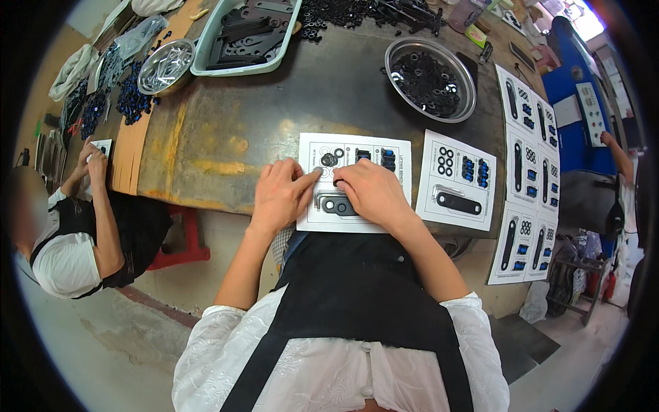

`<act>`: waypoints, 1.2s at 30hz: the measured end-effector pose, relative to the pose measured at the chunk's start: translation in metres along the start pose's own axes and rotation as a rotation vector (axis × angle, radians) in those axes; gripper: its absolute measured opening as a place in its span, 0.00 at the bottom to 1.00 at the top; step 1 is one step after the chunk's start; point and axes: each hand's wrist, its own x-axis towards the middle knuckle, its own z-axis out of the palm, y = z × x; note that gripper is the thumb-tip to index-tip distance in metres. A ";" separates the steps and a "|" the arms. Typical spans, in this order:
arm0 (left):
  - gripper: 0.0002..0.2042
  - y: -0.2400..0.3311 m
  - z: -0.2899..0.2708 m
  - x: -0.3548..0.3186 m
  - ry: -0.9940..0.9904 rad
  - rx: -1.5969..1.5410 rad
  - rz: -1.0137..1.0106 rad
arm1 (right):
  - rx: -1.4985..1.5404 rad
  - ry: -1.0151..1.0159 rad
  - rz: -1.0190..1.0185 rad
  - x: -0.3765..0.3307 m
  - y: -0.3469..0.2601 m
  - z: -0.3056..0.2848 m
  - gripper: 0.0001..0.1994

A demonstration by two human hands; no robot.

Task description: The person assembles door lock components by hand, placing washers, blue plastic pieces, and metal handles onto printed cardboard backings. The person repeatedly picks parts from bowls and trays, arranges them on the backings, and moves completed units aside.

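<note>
A white printed card lies on the table edge before me, with small parts on it. My left hand rests on its left side, index finger stretched out to the card and nothing seen in its grasp. At the fingertips of my right hand is a black washer, partly hidden by the fingers. Above them sits a small cluster of black washers. Dark bolts fill the card's upper right. Below my fingers is a black plate with holes, partly covered by my right hand, beside bent hex keys.
Right of me lies a second card with washers, bolts and a black bar; further right, several similar cards. A steel bowl holds black rings. Far left stand a pale green basket and a metal bowl. A co-worker sits left.
</note>
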 end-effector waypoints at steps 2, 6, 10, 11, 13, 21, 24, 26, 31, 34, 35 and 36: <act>0.12 0.006 0.003 0.000 0.015 -0.008 0.013 | -0.018 -0.004 -0.012 0.001 0.000 0.005 0.08; 0.11 0.007 0.002 -0.001 0.007 -0.019 -0.025 | -0.025 -0.003 0.007 0.006 0.005 0.006 0.11; 0.11 0.005 0.007 -0.003 0.019 -0.042 -0.026 | -0.005 -0.013 -0.010 0.004 0.004 0.006 0.13; 0.11 0.003 0.008 -0.004 0.019 -0.042 -0.026 | -0.007 -0.019 -0.024 0.004 0.004 0.008 0.13; 0.12 0.004 0.009 -0.004 0.008 -0.046 -0.032 | -0.021 -0.027 -0.008 0.004 0.001 0.009 0.12; 0.13 0.004 0.010 -0.002 0.025 -0.048 -0.011 | -0.058 -0.079 0.037 -0.010 -0.003 0.001 0.14; 0.13 0.004 0.012 -0.002 0.020 -0.056 -0.026 | -0.060 -0.060 0.025 -0.013 -0.006 0.004 0.13; 0.13 0.004 0.013 -0.001 0.036 -0.075 -0.036 | -0.064 -0.069 0.044 -0.014 -0.009 0.004 0.12; 0.12 -0.003 0.011 0.014 0.051 -0.027 -0.012 | -0.046 0.052 -0.017 0.004 -0.001 0.004 0.10; 0.12 -0.009 0.012 0.013 0.046 0.004 0.022 | -0.095 -0.002 0.033 0.010 -0.003 0.001 0.13; 0.12 -0.010 0.012 0.015 0.050 0.007 0.031 | -0.097 0.011 0.034 0.012 -0.001 0.000 0.13; 0.12 -0.010 0.011 0.013 0.052 0.002 0.023 | -0.093 0.020 0.039 0.010 0.002 0.003 0.13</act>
